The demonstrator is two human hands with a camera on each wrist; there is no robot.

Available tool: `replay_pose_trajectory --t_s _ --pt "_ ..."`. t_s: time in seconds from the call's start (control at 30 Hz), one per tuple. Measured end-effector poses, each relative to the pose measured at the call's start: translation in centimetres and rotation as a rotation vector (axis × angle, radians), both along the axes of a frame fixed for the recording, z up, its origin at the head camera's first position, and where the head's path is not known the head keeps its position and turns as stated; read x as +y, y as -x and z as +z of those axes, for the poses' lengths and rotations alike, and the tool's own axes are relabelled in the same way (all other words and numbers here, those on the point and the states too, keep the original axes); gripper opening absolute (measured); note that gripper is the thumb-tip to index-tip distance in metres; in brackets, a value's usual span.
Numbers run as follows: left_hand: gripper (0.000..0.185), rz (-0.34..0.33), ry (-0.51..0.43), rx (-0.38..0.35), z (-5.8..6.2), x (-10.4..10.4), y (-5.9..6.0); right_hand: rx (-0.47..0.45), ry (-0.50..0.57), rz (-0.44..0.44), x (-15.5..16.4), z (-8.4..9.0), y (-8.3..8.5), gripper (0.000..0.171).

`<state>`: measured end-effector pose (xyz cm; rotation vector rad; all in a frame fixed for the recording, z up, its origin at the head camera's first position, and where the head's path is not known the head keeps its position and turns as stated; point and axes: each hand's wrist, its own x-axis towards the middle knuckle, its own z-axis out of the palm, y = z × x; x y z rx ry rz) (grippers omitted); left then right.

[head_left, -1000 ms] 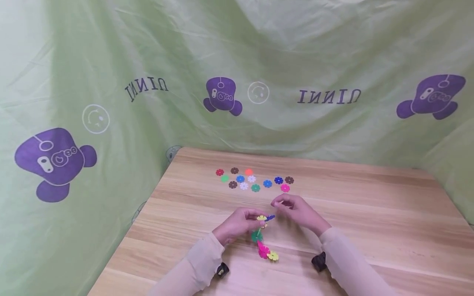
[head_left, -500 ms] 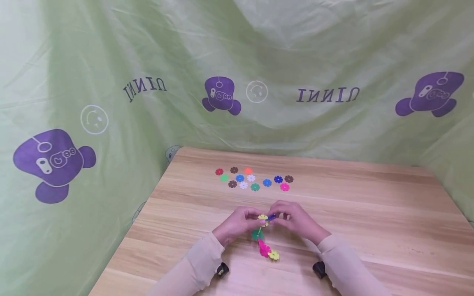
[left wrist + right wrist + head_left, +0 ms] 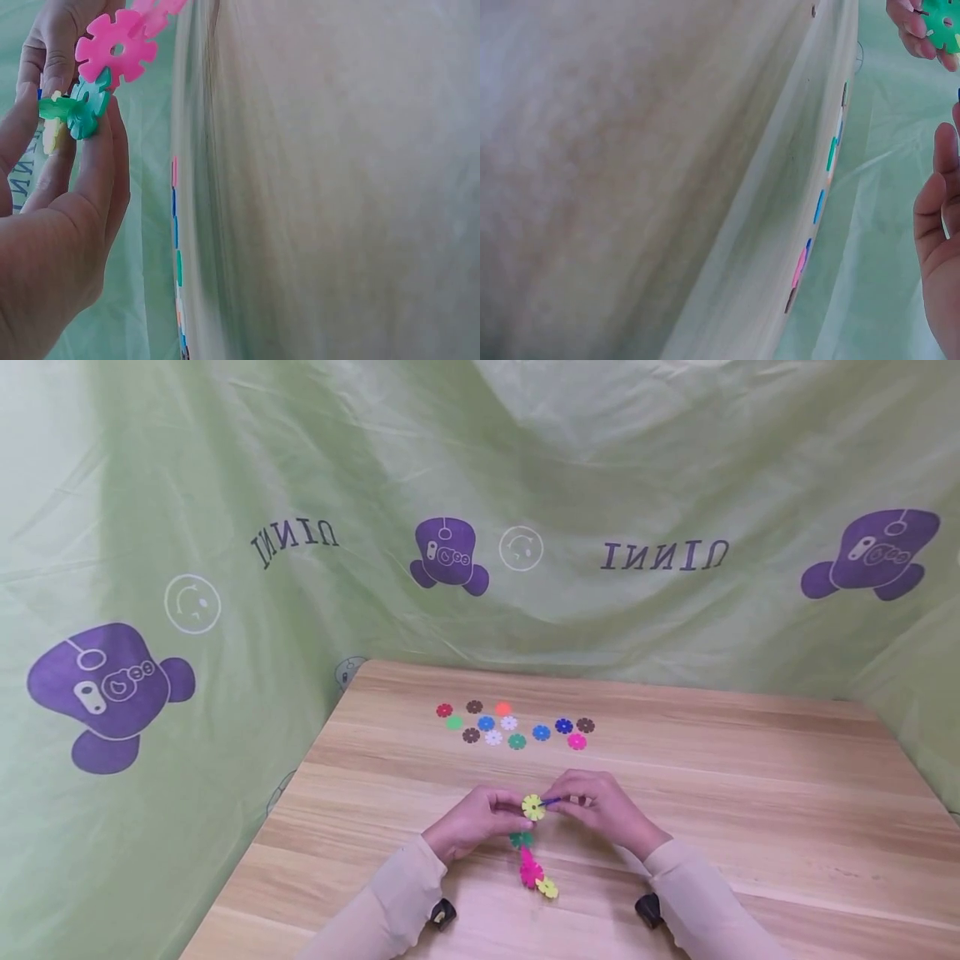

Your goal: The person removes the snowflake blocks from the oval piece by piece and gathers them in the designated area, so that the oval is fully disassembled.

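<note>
Chain [image 3: 531, 852] of five or so joined discs hangs above the near tabletop [image 3: 750, 793], left hand [image 3: 472, 820] pinching its top, right hand [image 3: 600, 810] pinching a blue disc [image 3: 552, 801] against it. Thirteen loose discs [image 3: 510, 725] wait farther back.

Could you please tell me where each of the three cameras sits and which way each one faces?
Head: worn high, looking forward and down at the table; both hands and sleeves show.
Left wrist: looks along the left hand, which holds the chain of flower pieces.
Right wrist: looks across the tabletop; the right hand shows at the edge.
Shared: both wrist views catch the loose flower pieces edge-on.
</note>
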<state>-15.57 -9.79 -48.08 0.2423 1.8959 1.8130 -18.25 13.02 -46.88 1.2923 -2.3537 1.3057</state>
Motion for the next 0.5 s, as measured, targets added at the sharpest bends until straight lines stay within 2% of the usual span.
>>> replay_pose_trajectory --t_s 0.17,0.33,0.5 --pt "0.026 0.023 0.044 0.009 0.3 0.2 -0.1 0.072 0.036 0.009 -0.6 1.6 -0.9 0.023" --pt "0.025 0.022 0.041 0.008 0.4 0.4 -0.1 0.103 0.042 -0.003 -0.3 -0.3 0.2 0.024" --pt "0.024 0.020 0.042 0.025 0.5 0.7 -0.2 0.067 0.018 -0.042 -0.1 -0.6 0.3 0.022"
